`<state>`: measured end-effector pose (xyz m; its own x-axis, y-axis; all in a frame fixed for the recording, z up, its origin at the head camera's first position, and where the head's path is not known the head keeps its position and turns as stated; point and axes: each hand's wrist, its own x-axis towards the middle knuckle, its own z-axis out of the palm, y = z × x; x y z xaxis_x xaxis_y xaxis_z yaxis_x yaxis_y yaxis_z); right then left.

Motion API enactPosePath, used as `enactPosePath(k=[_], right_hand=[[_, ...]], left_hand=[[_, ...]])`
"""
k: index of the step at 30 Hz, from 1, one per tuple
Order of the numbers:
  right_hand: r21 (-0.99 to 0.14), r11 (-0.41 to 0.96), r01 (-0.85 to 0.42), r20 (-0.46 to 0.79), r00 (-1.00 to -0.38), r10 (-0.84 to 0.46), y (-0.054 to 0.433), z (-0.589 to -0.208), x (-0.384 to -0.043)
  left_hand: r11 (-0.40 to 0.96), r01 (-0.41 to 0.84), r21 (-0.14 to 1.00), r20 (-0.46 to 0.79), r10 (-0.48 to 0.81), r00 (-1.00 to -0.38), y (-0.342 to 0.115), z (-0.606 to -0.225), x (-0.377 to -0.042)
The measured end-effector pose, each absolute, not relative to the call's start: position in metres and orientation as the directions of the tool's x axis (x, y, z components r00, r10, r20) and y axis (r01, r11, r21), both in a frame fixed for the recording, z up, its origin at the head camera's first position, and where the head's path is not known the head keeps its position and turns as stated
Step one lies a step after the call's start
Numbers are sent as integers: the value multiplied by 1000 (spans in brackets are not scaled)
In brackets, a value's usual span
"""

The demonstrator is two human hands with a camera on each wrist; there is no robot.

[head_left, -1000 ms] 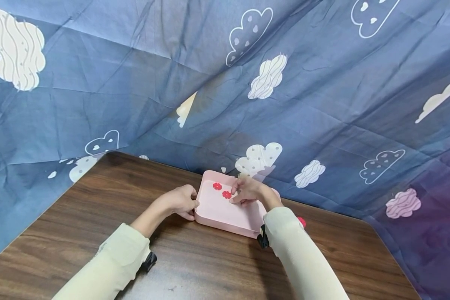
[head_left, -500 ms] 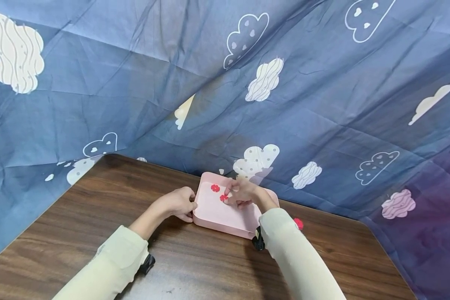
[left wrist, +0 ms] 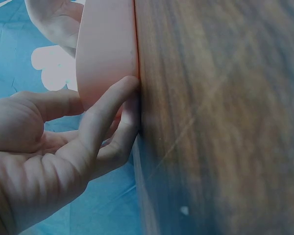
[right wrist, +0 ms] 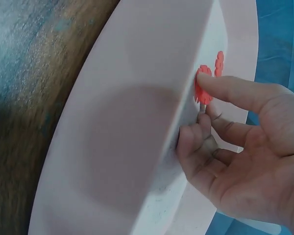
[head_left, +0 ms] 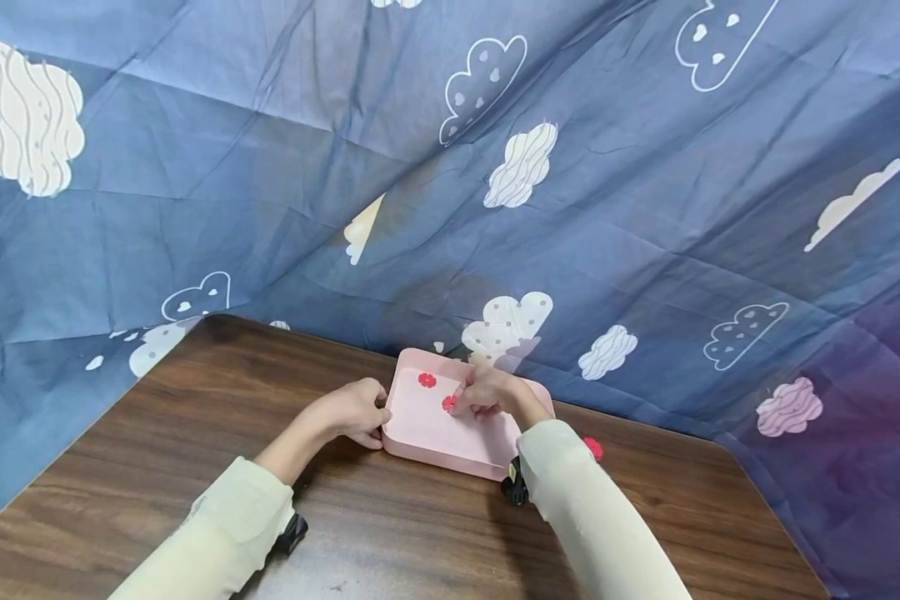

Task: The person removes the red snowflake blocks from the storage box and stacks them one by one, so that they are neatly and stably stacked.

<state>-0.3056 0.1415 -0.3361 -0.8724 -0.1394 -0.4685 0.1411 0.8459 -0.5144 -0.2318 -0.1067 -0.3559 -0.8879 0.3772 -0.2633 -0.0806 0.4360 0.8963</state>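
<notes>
A shallow pink tray (head_left: 450,459) lies on the table in the head view. At its left end my left hand (head_left: 356,412) grips the wall, the thumb at the rim and curled fingers low on the outside; the left wrist view shows these fingers (left wrist: 112,112) close up. My right hand (head_left: 495,392) reaches into the tray and pinches a red flower-shaped piece (right wrist: 204,88), thumb on its near face, index finger partly hidden behind it. A second red flower-shaped piece (head_left: 427,380) lies on the tray floor, to the left of the pinched one.
Outside the tray, beyond the right forearm, another red flower-shaped piece (head_left: 593,448) lies on the wooden table (head_left: 390,533). A blue cloth (head_left: 292,183) with cloud prints hangs behind the table's far edge. Both sleeves carry a black wrist strap (head_left: 515,483).
My right thumb and index finger, spread apart a second ago, have come together on the red flower-shaped piece. The left hand keeps its hold on the tray. The head view has shifted slightly.
</notes>
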Motion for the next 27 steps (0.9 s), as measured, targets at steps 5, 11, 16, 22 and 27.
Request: enactPosePath(k=[5, 11, 16, 22, 27], right_hand=[[-567, 811, 143, -443, -883, -154, 146, -338, -302], [-687, 700, 195, -420, -893, -163, 153, -339, -298], [-724, 652, 225, -431, -886, -173, 161, -332, -296], [-740, 616, 271, -458, -874, -165, 180, -323, -298], [-730, 611, 307, -481, -866, -139, 200, -313, -298]], left_hand=[[426, -90, 900, -269, 382, -884, -106, -360, -231], [430, -86, 899, -268, 383, -884, -105, -363, -230], [430, -92, 898, -274, 383, -882, -105, -362, -230], [414, -95, 905, -272, 393, -879, -106, -361, -233], [409, -91, 908, -263, 388, -884, -108, -360, -235]])
